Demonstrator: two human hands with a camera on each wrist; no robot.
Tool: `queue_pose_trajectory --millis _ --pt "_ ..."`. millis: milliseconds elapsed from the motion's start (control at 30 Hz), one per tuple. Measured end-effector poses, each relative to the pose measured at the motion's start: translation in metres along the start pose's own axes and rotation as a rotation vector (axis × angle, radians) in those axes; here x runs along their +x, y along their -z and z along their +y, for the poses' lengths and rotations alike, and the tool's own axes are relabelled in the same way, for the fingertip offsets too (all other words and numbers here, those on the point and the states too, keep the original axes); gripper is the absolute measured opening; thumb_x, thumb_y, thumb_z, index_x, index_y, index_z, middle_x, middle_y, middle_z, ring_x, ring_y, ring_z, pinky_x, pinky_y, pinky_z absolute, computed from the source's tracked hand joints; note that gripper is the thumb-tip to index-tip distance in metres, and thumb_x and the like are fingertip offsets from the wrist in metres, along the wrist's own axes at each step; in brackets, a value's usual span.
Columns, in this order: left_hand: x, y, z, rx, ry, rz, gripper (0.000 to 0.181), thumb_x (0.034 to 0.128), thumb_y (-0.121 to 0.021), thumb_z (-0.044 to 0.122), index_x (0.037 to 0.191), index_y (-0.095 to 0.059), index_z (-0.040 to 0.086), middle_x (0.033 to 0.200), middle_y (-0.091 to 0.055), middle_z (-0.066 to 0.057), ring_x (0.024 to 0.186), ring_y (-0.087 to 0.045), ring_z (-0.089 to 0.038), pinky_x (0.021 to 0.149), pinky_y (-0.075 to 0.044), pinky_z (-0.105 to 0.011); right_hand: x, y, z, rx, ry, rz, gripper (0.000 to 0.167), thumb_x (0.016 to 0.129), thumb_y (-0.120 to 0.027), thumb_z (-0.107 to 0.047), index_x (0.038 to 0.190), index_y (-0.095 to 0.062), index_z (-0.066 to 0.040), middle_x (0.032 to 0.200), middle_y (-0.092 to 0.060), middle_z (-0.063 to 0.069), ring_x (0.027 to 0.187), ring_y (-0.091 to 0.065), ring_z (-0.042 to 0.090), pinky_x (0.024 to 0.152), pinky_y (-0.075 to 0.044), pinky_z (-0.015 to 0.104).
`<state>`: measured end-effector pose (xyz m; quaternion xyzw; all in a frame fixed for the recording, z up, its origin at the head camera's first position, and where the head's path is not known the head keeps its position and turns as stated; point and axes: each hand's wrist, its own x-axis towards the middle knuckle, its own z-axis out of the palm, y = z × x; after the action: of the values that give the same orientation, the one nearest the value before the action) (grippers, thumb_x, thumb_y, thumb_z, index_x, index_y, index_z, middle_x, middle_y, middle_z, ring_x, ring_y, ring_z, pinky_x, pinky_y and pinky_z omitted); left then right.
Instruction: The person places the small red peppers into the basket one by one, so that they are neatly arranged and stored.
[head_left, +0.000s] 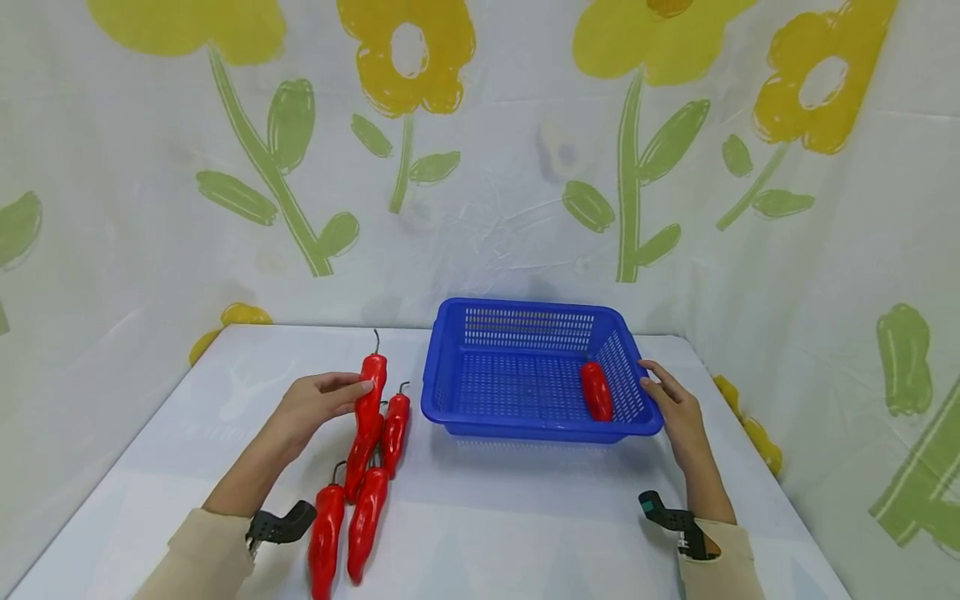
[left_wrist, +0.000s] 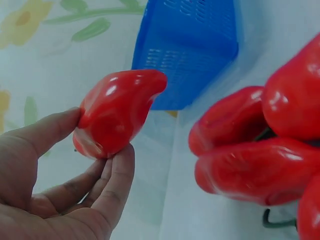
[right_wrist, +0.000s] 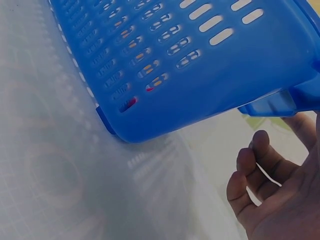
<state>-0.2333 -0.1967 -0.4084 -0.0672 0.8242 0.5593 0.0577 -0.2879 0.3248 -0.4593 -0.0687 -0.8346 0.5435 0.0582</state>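
My left hand [head_left: 318, 404] pinches a red chili pepper [head_left: 371, 392] between thumb and fingertips, its stem pointing up in the head view. In the left wrist view this pepper [left_wrist: 117, 112] is off the table, apart from several other red chili peppers [left_wrist: 245, 170] lying close together. A blue plastic basket [head_left: 525, 427] stands to the right of them, with one red chili pepper [head_left: 597, 392] inside near its right wall. My right hand [head_left: 682, 421] holds the basket's right rim with thumb and a finger; the other fingers [right_wrist: 245, 160] are loosely bent below it.
The peppers and basket are on a white table [head_left: 510, 517]. Behind it and at both sides hangs a pale cloth [head_left: 495, 225] printed with yellow flowers. Dark straps with small devices [head_left: 281, 525] sit on both wrists.
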Motion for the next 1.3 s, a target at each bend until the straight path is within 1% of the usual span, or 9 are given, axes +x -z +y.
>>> queue_pose_trajectory --millis 167,433,533,700,867,967,1100,1167,1300 --pt "0.005 -0.007 0.016 -0.007 -0.018 -0.016 0.069 0.0919 -0.070 0.045 0.141 -0.051 -0.001 0.136 -0.056 -0.022 0.123 -0.056 -0.037 0.104 -0.045 -0.054 -0.001 0.000 0.000 -0.002 0.009 -0.003 0.059 0.100 -0.050 -0.057 0.152 -0.044 -0.031 0.131 -0.058 0.017 0.107 -0.060 0.024 0.081 -0.049 0.014" --pt "0.017 -0.020 0.039 -0.017 -0.042 -0.066 0.066 0.0924 -0.070 0.042 0.139 -0.054 0.000 0.131 -0.060 -0.020 0.120 -0.060 -0.035 0.103 -0.047 -0.050 0.000 -0.001 0.000 0.019 0.005 0.000 0.057 0.100 -0.051 -0.056 0.151 -0.045 -0.031 0.130 -0.057 0.016 0.105 -0.059 0.022 0.079 -0.049 0.013" --pt "0.021 -0.027 0.047 -0.019 -0.050 -0.081 0.064 0.0925 -0.071 0.041 0.139 -0.054 -0.001 0.130 -0.061 -0.020 0.118 -0.062 -0.034 0.102 -0.048 -0.049 0.001 -0.001 0.000 0.024 0.010 -0.005 0.058 0.100 -0.051 -0.055 0.152 -0.045 -0.031 0.130 -0.057 0.016 0.104 -0.060 0.021 0.079 -0.050 0.013" --pt "0.028 -0.038 0.057 -0.039 -0.047 -0.105 0.065 0.0914 -0.072 0.041 0.138 -0.054 0.000 0.131 -0.061 -0.020 0.116 -0.063 -0.032 0.099 -0.050 -0.045 0.002 -0.001 0.002 0.020 0.026 -0.003 0.058 0.100 -0.051 -0.056 0.151 -0.046 -0.030 0.127 -0.058 0.017 0.103 -0.060 0.022 0.079 -0.051 0.015" --pt "0.036 -0.045 0.066 -0.054 -0.062 -0.128 0.063 0.0913 -0.073 0.041 0.137 -0.056 0.000 0.128 -0.063 -0.019 0.114 -0.065 -0.031 0.098 -0.052 -0.043 0.001 -0.002 0.004 0.009 0.037 -0.004 0.058 0.099 -0.050 -0.057 0.151 -0.047 -0.030 0.124 -0.059 0.017 0.104 -0.060 0.024 0.081 -0.052 0.017" --pt "0.042 -0.052 0.072 -0.092 -0.050 -0.146 0.061 0.0918 -0.073 0.038 0.135 -0.056 -0.001 0.126 -0.064 -0.019 0.113 -0.066 -0.031 0.097 -0.052 -0.042 0.001 -0.002 0.004 0.002 0.032 -0.005 0.058 0.099 -0.050 -0.058 0.150 -0.047 -0.030 0.123 -0.059 0.015 0.103 -0.060 0.023 0.081 -0.051 0.017" --pt "0.053 -0.067 0.081 -0.151 -0.024 -0.194 0.059 0.0916 -0.074 0.035 0.135 -0.057 -0.001 0.126 -0.064 -0.018 0.113 -0.065 -0.030 0.098 -0.051 -0.041 0.000 0.002 0.006 -0.010 0.027 0.004 0.059 0.099 -0.050 -0.058 0.151 -0.047 -0.029 0.121 -0.059 0.015 0.100 -0.060 0.020 0.079 -0.050 0.015" --pt "0.059 -0.074 0.088 -0.166 -0.015 -0.212 0.059 0.0911 -0.075 0.034 0.134 -0.057 -0.001 0.125 -0.065 -0.017 0.112 -0.066 -0.029 0.099 -0.051 -0.041 0.001 0.003 0.006 -0.009 0.033 0.002 0.059 0.099 -0.050 -0.058 0.151 -0.047 -0.028 0.121 -0.059 0.014 0.098 -0.060 0.018 0.078 -0.051 0.014" --pt "0.068 -0.082 0.100 -0.177 -0.006 -0.219 0.056 0.0905 -0.076 0.032 0.131 -0.059 -0.002 0.121 -0.066 -0.017 0.108 -0.068 -0.028 0.100 -0.050 -0.043 0.003 0.000 0.006 0.006 0.044 -0.005 0.059 0.099 -0.051 -0.058 0.150 -0.048 -0.029 0.119 -0.059 0.012 0.097 -0.060 0.016 0.078 -0.051 0.014"
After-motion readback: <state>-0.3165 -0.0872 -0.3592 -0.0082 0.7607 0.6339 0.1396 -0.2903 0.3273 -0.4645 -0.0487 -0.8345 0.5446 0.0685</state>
